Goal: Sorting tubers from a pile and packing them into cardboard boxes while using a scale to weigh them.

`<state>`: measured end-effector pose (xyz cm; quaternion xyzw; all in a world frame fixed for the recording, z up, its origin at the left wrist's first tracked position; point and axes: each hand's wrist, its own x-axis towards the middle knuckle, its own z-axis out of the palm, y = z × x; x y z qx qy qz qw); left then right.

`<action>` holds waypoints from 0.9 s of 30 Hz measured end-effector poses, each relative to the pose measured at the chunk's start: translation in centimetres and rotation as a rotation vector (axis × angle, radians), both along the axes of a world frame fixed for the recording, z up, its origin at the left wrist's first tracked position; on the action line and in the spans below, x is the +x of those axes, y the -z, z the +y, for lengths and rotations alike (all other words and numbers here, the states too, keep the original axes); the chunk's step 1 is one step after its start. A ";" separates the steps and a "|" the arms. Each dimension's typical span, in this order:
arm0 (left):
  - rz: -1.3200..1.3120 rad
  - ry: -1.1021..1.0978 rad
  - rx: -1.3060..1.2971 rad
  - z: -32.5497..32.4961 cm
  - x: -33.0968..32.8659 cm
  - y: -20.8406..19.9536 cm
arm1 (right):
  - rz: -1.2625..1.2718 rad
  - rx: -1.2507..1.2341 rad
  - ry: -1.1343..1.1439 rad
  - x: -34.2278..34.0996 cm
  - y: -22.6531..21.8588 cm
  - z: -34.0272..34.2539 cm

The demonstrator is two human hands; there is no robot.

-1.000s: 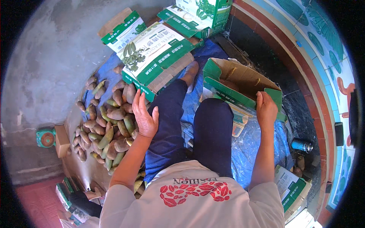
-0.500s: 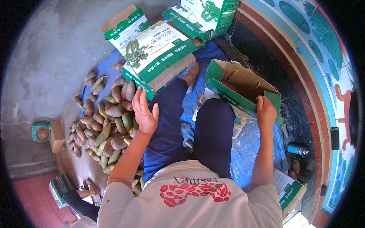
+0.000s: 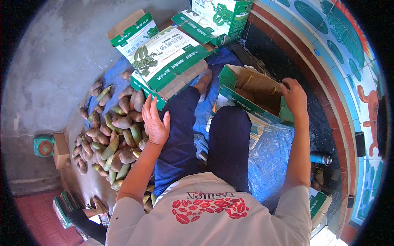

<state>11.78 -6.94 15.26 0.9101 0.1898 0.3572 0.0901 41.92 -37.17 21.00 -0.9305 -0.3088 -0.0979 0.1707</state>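
A green cardboard box stands with its top open beyond my right knee; its brown inside shows, with a cord on its inner wall. At the right end of this box is my right hand, its fingers bent over the far right corner. My left hand holds nothing, its fingers stretched and the thumb apart, above my left thigh beside a pile of green and brown-skinned radishes. Just beyond the left hand lies a closed white-and-green carton printed with a leafy radish.
Another white-and-green carton stands at the back. A blue tarp covers the floor around my legs. At right a blue can lies near the tiled wall. A person's arm shows at lower left.
My right hand has moved from the near right corner of the open box to its far right corner. The box's right end flap has shifted. My left hand has stayed almost still.
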 end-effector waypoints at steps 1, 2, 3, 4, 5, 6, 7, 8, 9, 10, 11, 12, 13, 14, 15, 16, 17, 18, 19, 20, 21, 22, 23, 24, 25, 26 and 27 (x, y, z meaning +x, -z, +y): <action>0.002 0.009 -0.006 0.0 0.1 0.0 | -0.002 -0.001 0.007 1.0 0.6 -0.3; 0.005 0.017 -0.013 -0.1 0.3 0.0 | -0.009 -0.049 0.001 2.2 1.7 -0.7; 0.007 0.017 -0.010 -0.1 0.2 0.0 | -0.012 -0.095 -0.012 3.2 3.1 -0.8; 0.008 0.020 -0.004 -0.1 0.3 0.0 | -0.012 -0.094 -0.009 3.9 4.7 -1.3; 0.010 0.024 0.004 -0.2 0.3 0.0 | 0.016 -0.204 0.035 4.5 6.5 -1.7; 0.009 0.028 0.008 -0.2 0.4 -0.1 | 0.042 -0.314 0.080 4.7 7.2 -1.7; 0.018 0.020 0.002 -0.3 0.4 -0.2 | 0.043 -0.311 0.086 4.9 7.9 -1.8; 0.028 0.012 -0.003 -0.4 0.5 -0.2 | 0.008 -0.346 0.077 5.1 8.5 -2.1; 0.030 0.016 0.000 -0.3 0.5 -0.2 | -0.025 -0.381 0.063 5.0 8.6 -2.1; 0.020 0.020 0.006 -0.3 0.4 -0.2 | -0.022 -0.378 0.067 5.1 8.7 -2.1; 0.010 0.026 0.011 -0.3 0.5 -0.2 | 0.007 -0.367 0.064 5.3 8.7 -2.1; 0.007 0.024 0.016 -0.4 0.6 -0.4 | 0.036 -0.355 0.062 5.3 8.7 -2.0; 0.010 0.032 0.018 -0.5 0.6 -0.4 | 0.040 -0.353 0.069 5.2 8.8 -1.9; 0.026 0.024 0.011 -0.6 0.5 -0.4 | 0.087 -0.375 0.077 5.2 8.9 -1.8; 0.041 0.016 0.003 -0.6 0.5 -0.4 | 0.132 -0.398 0.084 5.1 9.0 -1.8; 0.033 0.018 0.014 -0.7 0.5 -0.3 | 0.136 -0.396 0.091 5.1 9.1 -2.0; 0.035 0.025 0.015 -0.8 0.6 -0.3 | 0.152 -0.389 0.064 5.0 9.2 -2.2; 0.039 0.024 0.016 -0.8 0.6 -0.3 | 0.166 -0.382 0.034 4.9 9.2 -2.2; 0.042 0.023 0.017 -0.9 0.6 -0.4 | 0.169 -0.380 0.038 4.5 9.2 -2.3; 0.044 0.028 0.019 -1.0 0.6 -0.5 | 0.125 -0.386 0.034 4.0 9.3 -2.4; 0.043 0.032 0.037 -1.0 0.7 -0.7 | 0.079 -0.389 0.031 3.4 9.2 -2.3; 0.043 0.038 0.055 -1.0 0.9 -0.9 | 0.081 -0.385 0.035 2.9 9.1 -2.3; 0.045 0.043 0.060 -0.9 1.0 -1.3 | 0.086 -0.398 0.028 2.3 8.9 -2.3; 0.067 0.080 0.094 -1.1 1.6 -1.8 | 0.093 -0.417 0.034 1.9 8.8 -2.8; 0.090 0.119 0.129 -1.3 2.3 -2.4 | 0.099 -0.419 0.054 1.8 9.0 -3.3; 0.106 0.159 0.147 -1.7 3.3 -2.9 | 0.083 -0.392 0.043 2.1 9.5 -3.8; 0.109 0.186 0.146 -2.3 4.4 -3.6 | 0.071 -0.366 0.036 2.2 10.2 -4.4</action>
